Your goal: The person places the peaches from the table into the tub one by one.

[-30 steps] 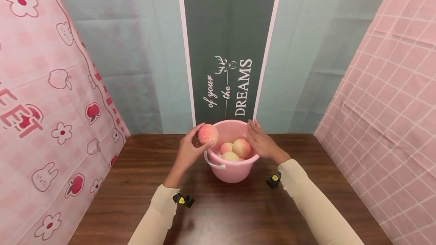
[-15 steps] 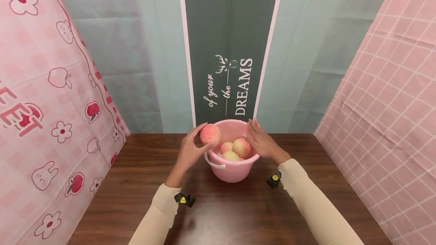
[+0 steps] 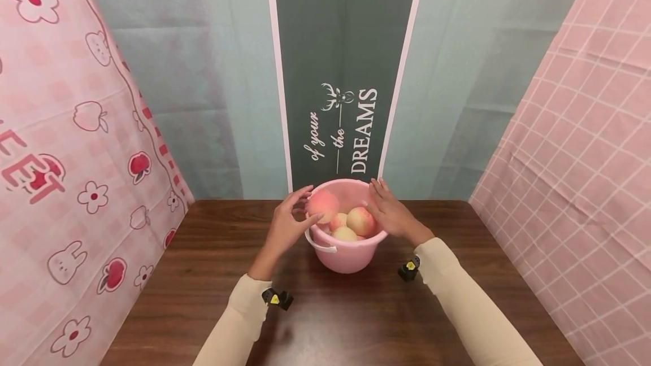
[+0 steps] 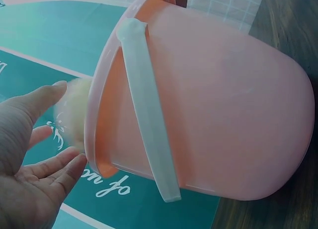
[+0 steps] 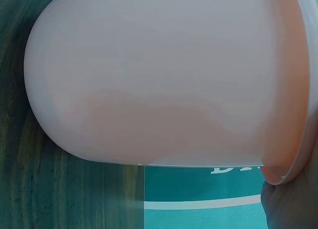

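A pink bucket (image 3: 351, 256) stands upright on the table, its white handle (image 3: 320, 245) hanging down on the near left side. Several peaches (image 3: 361, 221) lie inside. Another peach (image 3: 323, 205), blurred by motion, is over the left part of the bucket's mouth, just beyond the fingers of my left hand (image 3: 286, 223). That hand is spread beside the rim, thumb and fingers apart; the left wrist view shows the blurred peach (image 4: 77, 112) past its fingertips. My right hand (image 3: 394, 214) rests on the right rim with its fingers straight.
The dark wooden table (image 3: 335, 321) runs up to a green and teal cloth backdrop (image 3: 341, 44) close behind the bucket. Patterned pink cloth (image 3: 91, 146) hangs on the left, pink checked cloth (image 3: 574, 146) on the right.
The peach my left hand was holding has left its fingers and moved right and down into the bucket's mouth. My left fingers have spread. The right hand and bucket have stayed put.
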A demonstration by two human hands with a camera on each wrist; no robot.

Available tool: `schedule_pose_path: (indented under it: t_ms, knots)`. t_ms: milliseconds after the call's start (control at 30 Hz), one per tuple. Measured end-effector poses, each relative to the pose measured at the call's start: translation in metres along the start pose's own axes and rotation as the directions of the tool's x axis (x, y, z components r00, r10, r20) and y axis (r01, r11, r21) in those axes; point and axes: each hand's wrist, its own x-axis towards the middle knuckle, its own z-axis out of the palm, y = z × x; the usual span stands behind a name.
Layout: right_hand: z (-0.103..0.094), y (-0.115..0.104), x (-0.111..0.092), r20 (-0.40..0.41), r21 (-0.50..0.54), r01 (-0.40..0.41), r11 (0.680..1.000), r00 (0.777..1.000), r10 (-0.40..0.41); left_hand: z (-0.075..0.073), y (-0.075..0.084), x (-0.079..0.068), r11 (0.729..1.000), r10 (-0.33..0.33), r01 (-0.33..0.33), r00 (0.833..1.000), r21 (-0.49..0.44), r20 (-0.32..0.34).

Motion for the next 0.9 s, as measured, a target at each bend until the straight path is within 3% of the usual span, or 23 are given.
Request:
schedule_pose_path:
  t_ms: [567, 733, 900]
  knots:
    - [0.002, 0.003, 0.003, -0.014, 0.004, 0.017, 1.0, 1.0, -0.017, -0.005, 0.0, 0.003, 0.999, 0.028, -0.028, 1.0, -0.024, 0.006]
    - [0.0, 0.006, 0.007, 0.007, 0.022, 0.011, 1.0, 1.0, -0.011, -0.018, 0.002, 0.017, 0.996, 0.082, -0.082, 0.997, 0.017, 0.001]
    - [-0.007, 0.007, 0.011, 0.037, 0.045, 0.019, 0.999, 0.999, -0.021, -0.038, 0.005, 0.043, 0.987, 0.114, -0.116, 0.993, 0.112, 0.023]
